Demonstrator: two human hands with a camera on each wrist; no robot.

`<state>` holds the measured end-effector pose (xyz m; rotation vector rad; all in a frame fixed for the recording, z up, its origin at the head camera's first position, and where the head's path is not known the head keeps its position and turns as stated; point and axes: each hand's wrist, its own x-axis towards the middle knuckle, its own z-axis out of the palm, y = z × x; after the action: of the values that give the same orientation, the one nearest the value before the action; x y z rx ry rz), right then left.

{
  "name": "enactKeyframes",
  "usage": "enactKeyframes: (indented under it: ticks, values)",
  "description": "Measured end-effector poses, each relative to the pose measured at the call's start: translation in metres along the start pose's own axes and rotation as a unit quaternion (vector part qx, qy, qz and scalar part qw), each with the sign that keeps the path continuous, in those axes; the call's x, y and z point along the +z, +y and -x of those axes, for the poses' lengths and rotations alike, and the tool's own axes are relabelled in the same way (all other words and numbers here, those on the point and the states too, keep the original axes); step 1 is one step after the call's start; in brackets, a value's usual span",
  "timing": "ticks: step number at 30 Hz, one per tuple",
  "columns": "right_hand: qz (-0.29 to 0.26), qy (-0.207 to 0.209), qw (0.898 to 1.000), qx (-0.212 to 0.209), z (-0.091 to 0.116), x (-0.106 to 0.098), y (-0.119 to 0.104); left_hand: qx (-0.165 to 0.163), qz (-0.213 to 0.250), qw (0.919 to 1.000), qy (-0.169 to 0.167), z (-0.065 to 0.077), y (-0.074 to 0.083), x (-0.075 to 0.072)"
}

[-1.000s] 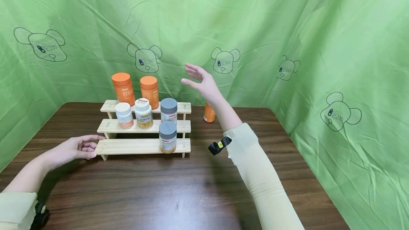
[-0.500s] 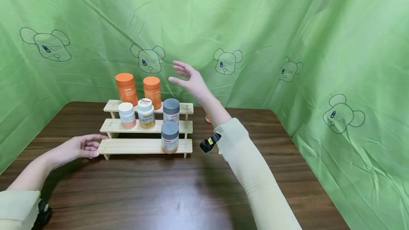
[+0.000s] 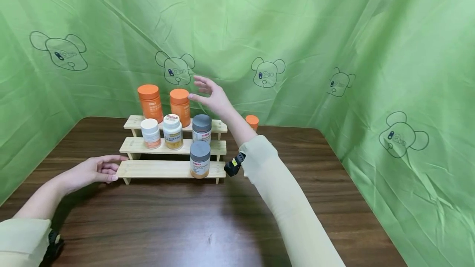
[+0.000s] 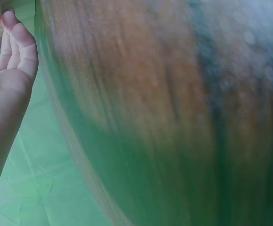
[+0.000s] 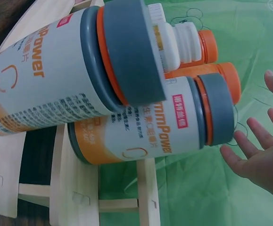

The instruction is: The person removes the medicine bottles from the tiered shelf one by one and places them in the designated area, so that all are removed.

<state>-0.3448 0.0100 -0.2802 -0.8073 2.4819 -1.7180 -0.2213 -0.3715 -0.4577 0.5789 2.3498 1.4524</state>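
A three-tier wooden shelf (image 3: 156, 169) stands on the dark table. My left hand (image 3: 87, 174) pinches the left end of its lowest tier between thumb and fingers; in the left wrist view only a sliver of wood shows at the fingertips. On the top tier stand two orange bottles, and my right hand (image 3: 214, 99) reaches beside the right orange bottle (image 3: 180, 108) with fingers spread. Its thumb tip overlaps that lid in the head view; whether it touches, I cannot tell. In the right wrist view the right hand (image 5: 263, 141) holds nothing.
The other orange bottle (image 3: 150, 104) is at top left. Two white bottles, one the left white bottle (image 3: 150, 134), and a grey-lidded jar (image 3: 202, 127) stand mid-tier. Another grey-lidded jar (image 3: 200, 160) stands lowest. Behind my right forearm is an orange-lidded bottle (image 3: 252, 121). Green cloth (image 3: 297, 32) encloses the table.
My right hand has moved left and slightly down, up to the right orange bottle on the top tier. The left hand keeps its hold on the shelf. The head view has shifted slightly.
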Motion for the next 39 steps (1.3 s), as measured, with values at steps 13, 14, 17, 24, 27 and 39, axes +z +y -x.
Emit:
enactKeyframes:
  ticks: [13, 14, 17, 24, 27, 39]
  values:
    - [0.067, -0.044, 0.997, 0.008, -0.009, 0.017, 0.004, 0.010, 0.012, 0.9998, -0.007, -0.001, 0.000, 0.000]
    - [0.073, -0.046, 0.996, 0.009, -0.010, 0.018, 0.004, 0.011, 0.012, 0.9998, -0.008, -0.001, 0.000, 0.000]
    - [0.083, -0.051, 0.995, 0.005, -0.011, 0.020, 0.006, 0.012, 0.011, 0.9998, -0.008, -0.001, 0.000, 0.000]
    - [0.075, -0.061, 0.995, -0.012, -0.014, 0.023, 0.011, 0.009, 0.010, 0.9999, -0.008, -0.001, -0.001, 0.000]
    - [0.068, -0.062, 0.996, -0.007, -0.015, 0.024, 0.013, 0.010, 0.014, 0.9998, -0.009, -0.001, 0.000, 0.001]
    - [0.056, -0.055, 0.997, 0.004, -0.016, 0.026, 0.014, 0.011, 0.016, 0.9997, -0.012, -0.001, 0.001, 0.001]
